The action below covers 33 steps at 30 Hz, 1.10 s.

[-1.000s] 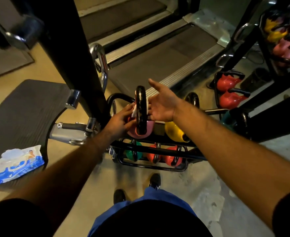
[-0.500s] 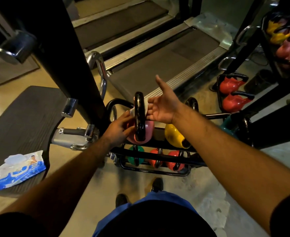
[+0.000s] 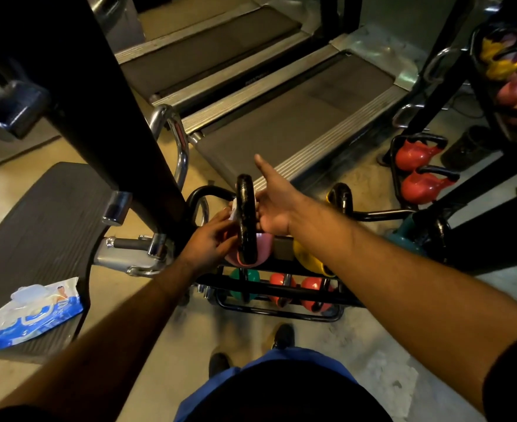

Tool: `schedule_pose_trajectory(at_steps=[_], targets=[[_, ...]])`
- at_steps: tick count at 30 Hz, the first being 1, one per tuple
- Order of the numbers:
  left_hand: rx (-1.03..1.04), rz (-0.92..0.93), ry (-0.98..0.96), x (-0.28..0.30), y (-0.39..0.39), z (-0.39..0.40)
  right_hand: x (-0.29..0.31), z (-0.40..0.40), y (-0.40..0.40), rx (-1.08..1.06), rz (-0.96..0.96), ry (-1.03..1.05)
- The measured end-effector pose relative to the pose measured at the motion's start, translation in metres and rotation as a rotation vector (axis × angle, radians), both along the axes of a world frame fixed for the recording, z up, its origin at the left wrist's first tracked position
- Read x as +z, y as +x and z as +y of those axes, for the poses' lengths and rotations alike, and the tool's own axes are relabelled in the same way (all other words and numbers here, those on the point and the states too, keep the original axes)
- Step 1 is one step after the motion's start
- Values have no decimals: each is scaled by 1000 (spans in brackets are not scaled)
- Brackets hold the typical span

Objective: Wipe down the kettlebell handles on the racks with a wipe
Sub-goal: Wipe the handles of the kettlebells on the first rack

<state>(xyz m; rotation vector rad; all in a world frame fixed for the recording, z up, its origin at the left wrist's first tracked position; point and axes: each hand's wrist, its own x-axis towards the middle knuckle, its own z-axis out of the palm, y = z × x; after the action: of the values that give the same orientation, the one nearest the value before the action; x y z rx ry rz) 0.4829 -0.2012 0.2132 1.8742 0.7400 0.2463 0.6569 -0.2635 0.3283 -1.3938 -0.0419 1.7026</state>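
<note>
Wiping of the pink kettlebell's black handle (image 3: 246,220), at frame centre, is under way: left hand (image 3: 211,243) pinches the wipe (image 3: 233,208) against it, right hand (image 3: 277,205) braces it, thumb out, fingers hidden. Next, probably the yellow kettlebell (image 3: 307,258) just right

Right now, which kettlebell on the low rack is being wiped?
The pink kettlebell on the top tier. Its black handle stands between both hands, with the wipe pressed against it by the left hand; the yellow one beside it is untouched.
</note>
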Motion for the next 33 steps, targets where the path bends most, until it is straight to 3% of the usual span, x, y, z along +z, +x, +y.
schedule_pose_trajectory(at_steps=[7,17,22,29,33], targets=[[15,-72,37,7,2,-5,-13,-18,-4,-118,11,18],[28,-8,26,7,1,-6,-10,-16,-13,-272,6,68],[0,-51,35,13,3,-9,-13,-25,-20,-94,-17,124],[8,-8,27,5,1,-4,-2,5,-3,-259,39,47],[22,-28,-2,7,2,-7,-5,12,4,-206,105,-2]])
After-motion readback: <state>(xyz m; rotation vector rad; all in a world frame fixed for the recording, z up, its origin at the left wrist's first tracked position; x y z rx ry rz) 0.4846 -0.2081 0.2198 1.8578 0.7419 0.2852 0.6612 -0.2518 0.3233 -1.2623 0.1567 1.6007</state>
